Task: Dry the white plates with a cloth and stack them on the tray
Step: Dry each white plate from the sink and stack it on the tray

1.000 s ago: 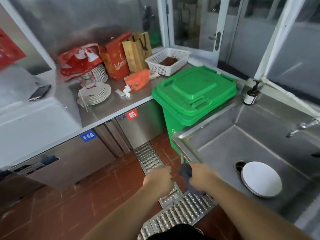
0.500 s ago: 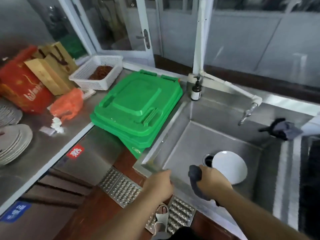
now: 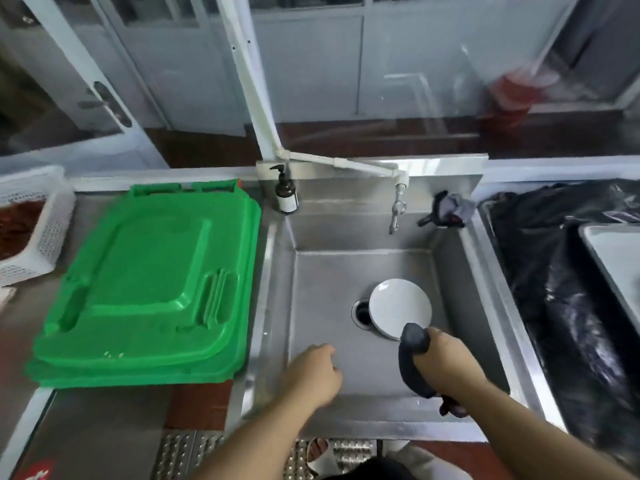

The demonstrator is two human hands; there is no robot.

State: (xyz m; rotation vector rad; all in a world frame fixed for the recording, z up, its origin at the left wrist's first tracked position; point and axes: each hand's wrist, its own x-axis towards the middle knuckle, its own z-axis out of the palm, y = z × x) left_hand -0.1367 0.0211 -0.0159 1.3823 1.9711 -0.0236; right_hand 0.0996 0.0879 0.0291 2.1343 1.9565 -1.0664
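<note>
White and round, one plate (image 3: 400,307) is seen lying flat on the floor of the stainless steel sink (image 3: 322,341), with its left edge overlapping the drain opening (image 3: 362,312); a second rim appears beneath its lower edge, but whether more than one plate is stacked there cannot be told. One dark grey cloth (image 3: 414,358) is gripped in the right hand (image 3: 446,362), fingers curled round it, with the cloth's upper end just at the plate's near edge. The left hand (image 3: 313,370) is held over the sink's near-left area with fingers loosely curled and nothing held. One tap (image 3: 396,207), one brown pump bottle (image 3: 286,195), and one green bin lid (image 3: 149,289) are present.
</note>
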